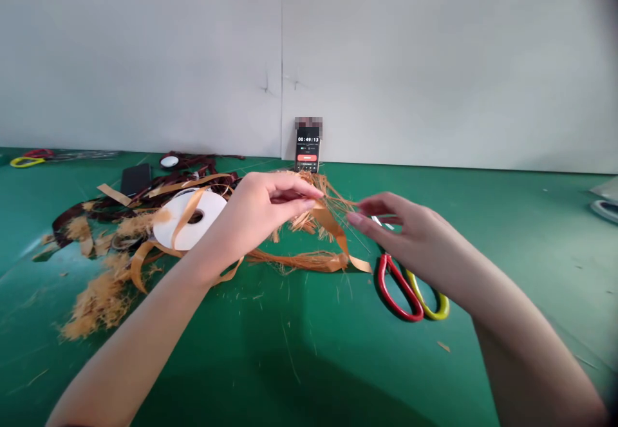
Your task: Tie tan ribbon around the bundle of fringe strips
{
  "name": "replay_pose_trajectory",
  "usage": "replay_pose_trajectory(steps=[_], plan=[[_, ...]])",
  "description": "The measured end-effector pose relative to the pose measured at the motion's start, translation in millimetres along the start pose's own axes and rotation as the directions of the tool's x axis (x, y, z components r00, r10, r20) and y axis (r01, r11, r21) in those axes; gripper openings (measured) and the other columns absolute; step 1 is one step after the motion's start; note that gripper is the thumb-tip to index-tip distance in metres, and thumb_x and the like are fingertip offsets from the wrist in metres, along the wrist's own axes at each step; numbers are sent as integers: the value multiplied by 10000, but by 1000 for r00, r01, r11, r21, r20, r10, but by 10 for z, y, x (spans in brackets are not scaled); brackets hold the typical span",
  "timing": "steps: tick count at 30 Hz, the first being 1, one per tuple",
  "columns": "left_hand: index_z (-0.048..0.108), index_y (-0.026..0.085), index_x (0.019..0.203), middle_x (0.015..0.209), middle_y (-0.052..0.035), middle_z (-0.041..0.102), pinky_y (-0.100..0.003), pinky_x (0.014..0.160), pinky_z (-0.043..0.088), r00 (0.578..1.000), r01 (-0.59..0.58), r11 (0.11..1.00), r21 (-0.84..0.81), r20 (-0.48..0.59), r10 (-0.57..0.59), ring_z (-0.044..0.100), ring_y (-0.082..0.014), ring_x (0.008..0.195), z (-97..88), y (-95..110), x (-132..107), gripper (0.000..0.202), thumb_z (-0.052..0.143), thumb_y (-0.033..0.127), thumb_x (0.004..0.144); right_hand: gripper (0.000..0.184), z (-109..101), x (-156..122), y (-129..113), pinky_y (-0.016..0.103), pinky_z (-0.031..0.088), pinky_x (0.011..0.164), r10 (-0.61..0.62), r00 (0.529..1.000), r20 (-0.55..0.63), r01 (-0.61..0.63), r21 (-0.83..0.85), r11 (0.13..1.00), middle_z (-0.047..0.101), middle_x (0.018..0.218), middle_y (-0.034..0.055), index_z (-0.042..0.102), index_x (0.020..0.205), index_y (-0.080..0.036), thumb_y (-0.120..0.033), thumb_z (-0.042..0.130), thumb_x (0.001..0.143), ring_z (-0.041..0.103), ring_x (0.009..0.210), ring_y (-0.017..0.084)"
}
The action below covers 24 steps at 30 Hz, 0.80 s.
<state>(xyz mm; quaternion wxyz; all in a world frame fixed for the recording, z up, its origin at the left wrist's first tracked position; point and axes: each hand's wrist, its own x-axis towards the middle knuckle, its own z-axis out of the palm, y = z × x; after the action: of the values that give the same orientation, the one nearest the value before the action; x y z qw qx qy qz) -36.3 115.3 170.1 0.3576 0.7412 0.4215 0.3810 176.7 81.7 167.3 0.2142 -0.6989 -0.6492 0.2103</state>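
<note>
Above the middle of the table, my left hand (263,208) pinches a tan ribbon (333,224) between thumb and fingertips. The ribbon's loose end hangs down to the right. To the right, my right hand (400,221) has thumb and forefinger closed on thin tan strands (351,203) that stretch across from the left fingertips. Scissors with one red handle (381,279) and one yellow handle lie under my right hand, their blades mostly hidden. Below the ribbon rests a bundle of tan strands (299,260). A frayed tan tassel pile (302,223) sits behind my left fingers.
A white ribbon spool (167,224) lies left, partly behind my left forearm. Around it are fluffy tan fibres (99,304), dark brown ribbon (72,218) and a black flat object (136,179). A phone (308,150) leans on the white partition (434,66). More scissors (26,161) lie far left.
</note>
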Motion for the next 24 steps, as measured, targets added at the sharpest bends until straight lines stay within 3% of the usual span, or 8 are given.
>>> replay_pose_trajectory(steps=[2, 4, 6, 9, 14, 19, 24], plan=[[727, 204, 980, 968, 3, 766, -162, 772, 551, 1000, 28, 995, -98, 4, -28, 712, -124, 906, -6, 60, 7, 160, 693, 218, 825, 414, 5, -9, -228, 350, 533, 815, -168, 986, 20, 156, 269, 950, 689, 1160, 39, 637, 1093, -275, -557, 633, 789, 648, 1035, 229], [703, 212, 1042, 988, 6, 763, -162, 781, 559, 998, 67, 986, -154, 18, -65, 712, -128, 926, -17, 83, 6, 228, 705, 210, 814, 305, 46, -2, -355, 317, 542, 801, -277, 961, 13, 245, 426, 871, 724, 1064, 9, 640, 1081, -286, -421, 668, 809, 677, 968, 187], [693, 218, 1057, 980, 9, 761, -159, 769, 565, 995, 95, 983, -157, 25, -93, 715, -128, 915, -38, 89, 7, 250, 712, 216, 808, 227, 98, 23, -397, 324, 551, 769, -279, 960, 19, 235, 489, 840, 751, 926, 13, 656, 1018, -253, -350, 678, 813, 702, 869, 182], [694, 215, 1028, 966, 15, 759, -129, 725, 559, 994, 108, 983, -147, 11, -108, 714, -108, 878, -73, 92, 23, 225, 716, 241, 806, 198, 159, 65, -389, 343, 554, 699, -214, 976, 48, 157, 529, 834, 755, 793, 36, 673, 907, -203, -361, 699, 791, 712, 770, 200], [688, 196, 1004, 918, 11, 755, -116, 715, 554, 991, 132, 980, -148, 28, -129, 713, -100, 852, -111, 97, 56, 226, 729, 223, 783, 234, 203, 81, -387, 274, 527, 611, -141, 988, 70, 66, 630, 774, 754, 757, 39, 673, 806, -180, -402, 726, 757, 697, 690, 160], [678, 204, 1013, 886, 4, 744, -155, 642, 570, 994, 110, 988, -107, 2, -110, 721, -125, 776, -146, 92, 50, 259, 737, 221, 761, 218, 246, 28, -418, 203, 456, 526, -180, 979, 98, 60, 703, 709, 718, 690, 16, 641, 749, -168, -374, 686, 804, 639, 615, 102], [691, 216, 940, 827, -2, 745, -194, 605, 586, 997, 73, 994, -83, -13, -75, 726, -164, 768, -169, 109, 35, 182, 718, 192, 762, 168, 271, -23, -462, 200, 445, 554, -205, 977, 64, 97, 721, 686, 675, 703, -4, 624, 765, -169, -318, 641, 841, 601, 645, 92]])
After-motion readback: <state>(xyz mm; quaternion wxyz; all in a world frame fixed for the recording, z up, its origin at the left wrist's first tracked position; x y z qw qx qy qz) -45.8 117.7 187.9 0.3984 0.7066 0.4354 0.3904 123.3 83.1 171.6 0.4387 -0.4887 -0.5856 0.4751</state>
